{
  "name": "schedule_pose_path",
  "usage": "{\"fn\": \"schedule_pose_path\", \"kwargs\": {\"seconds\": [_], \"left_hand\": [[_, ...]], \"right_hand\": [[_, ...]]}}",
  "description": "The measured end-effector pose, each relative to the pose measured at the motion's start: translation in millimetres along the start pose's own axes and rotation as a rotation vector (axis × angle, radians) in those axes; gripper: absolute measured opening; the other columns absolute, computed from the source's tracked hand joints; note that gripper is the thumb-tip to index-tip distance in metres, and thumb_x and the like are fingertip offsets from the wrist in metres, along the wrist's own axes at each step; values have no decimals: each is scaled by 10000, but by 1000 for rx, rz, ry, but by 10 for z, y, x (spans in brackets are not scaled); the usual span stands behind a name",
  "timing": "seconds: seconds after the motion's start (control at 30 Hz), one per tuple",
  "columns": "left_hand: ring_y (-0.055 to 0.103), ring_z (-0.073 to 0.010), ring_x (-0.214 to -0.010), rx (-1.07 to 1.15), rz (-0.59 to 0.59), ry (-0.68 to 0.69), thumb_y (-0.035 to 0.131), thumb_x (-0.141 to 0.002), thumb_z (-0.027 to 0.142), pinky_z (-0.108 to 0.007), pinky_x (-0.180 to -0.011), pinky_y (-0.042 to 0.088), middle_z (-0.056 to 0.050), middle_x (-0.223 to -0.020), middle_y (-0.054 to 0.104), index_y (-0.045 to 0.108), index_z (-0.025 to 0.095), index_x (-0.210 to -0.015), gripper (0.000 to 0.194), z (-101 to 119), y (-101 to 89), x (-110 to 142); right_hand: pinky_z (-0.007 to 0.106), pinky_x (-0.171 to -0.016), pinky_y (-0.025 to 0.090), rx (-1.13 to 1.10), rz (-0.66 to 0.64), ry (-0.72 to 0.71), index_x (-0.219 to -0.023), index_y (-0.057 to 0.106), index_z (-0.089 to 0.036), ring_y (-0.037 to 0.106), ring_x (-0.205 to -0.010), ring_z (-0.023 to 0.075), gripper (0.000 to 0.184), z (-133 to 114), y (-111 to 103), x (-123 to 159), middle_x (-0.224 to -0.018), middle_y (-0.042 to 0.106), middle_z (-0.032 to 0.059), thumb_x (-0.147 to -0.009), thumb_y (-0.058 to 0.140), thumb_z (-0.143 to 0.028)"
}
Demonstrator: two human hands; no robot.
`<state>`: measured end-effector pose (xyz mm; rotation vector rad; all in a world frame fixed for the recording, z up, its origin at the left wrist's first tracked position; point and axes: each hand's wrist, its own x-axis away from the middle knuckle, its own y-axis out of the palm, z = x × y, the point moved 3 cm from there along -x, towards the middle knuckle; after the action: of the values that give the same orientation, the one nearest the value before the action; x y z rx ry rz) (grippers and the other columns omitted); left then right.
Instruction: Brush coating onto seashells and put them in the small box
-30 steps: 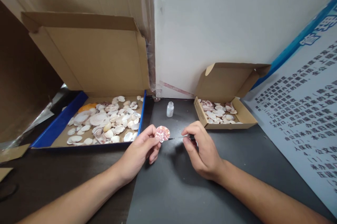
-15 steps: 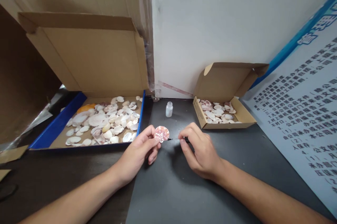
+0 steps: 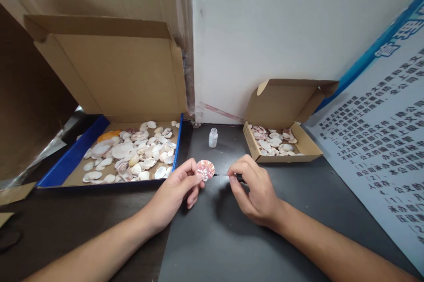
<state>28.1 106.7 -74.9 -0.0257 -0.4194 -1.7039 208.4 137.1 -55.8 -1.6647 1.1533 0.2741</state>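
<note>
My left hand (image 3: pixel 175 189) pinches a pink scallop shell (image 3: pixel 205 169) upright between thumb and fingers, above the dark tabletop. My right hand (image 3: pixel 255 189) is closed on a thin brush (image 3: pixel 228 175), and the brush's dark tip touches the shell's right edge. A small clear bottle (image 3: pixel 213 137) stands open just behind the shell.
A large cardboard box with blue sides (image 3: pixel 76 154) at the left holds several pale shells, its lid standing up. At the right, a small cardboard box (image 3: pixel 306 143) holds several more shells. A printed board (image 3: pixel 391 141) leans along the right side. The white wall is behind.
The shell and my left hand have shifted slightly right. My right hand has moved a little so the brush tip now meets the shell's edge.
</note>
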Motion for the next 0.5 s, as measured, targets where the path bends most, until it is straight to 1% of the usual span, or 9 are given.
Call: {"fn": "schedule_pose_path", "kwargs": {"seconds": [0.13, 0.3, 0.4, 0.5], "left_hand": [[390, -26, -410, -2, 2, 3, 601, -852, 319, -169, -416, 357, 51, -721, 584, 441, 187, -771, 223, -3, 6, 0], [412, -32, -431, -18, -5, 8, 609, -848, 317, -173, -421, 380, 32, -770, 616, 462, 181, -781, 212, 6, 9, 4], [421, -34, -447, -33, 4, 13, 610, -849, 316, -169, -432, 366, 26, -774, 623, 458, 179, -774, 217, 10, 2, 8], [413, -32, -449, -47, 7, 6, 612, -847, 326, -169, -438, 342, 21, -781, 629, 458, 180, -775, 224, 2, -4, 9]], "right_hand": [[264, -606, 464, -48, -4, -81, -965, 525, -194, 547, -695, 153, 128, -42, 16, 8, -807, 553, 33, -906, 468, -96], [256, -583, 464, 9, -33, -87, -961, 541, -188, 555, -677, 148, 115, -53, 40, -8, -810, 566, 38, -915, 473, -109], [259, -566, 451, 28, -9, -86, -933, 537, -192, 544, -655, 147, 122, -50, 16, -9, -776, 559, 31, -902, 466, -97], [266, -574, 456, 1, 36, -87, -929, 534, -198, 542, -659, 151, 130, -53, -11, -1, -763, 556, 28, -891, 468, -92]]}}
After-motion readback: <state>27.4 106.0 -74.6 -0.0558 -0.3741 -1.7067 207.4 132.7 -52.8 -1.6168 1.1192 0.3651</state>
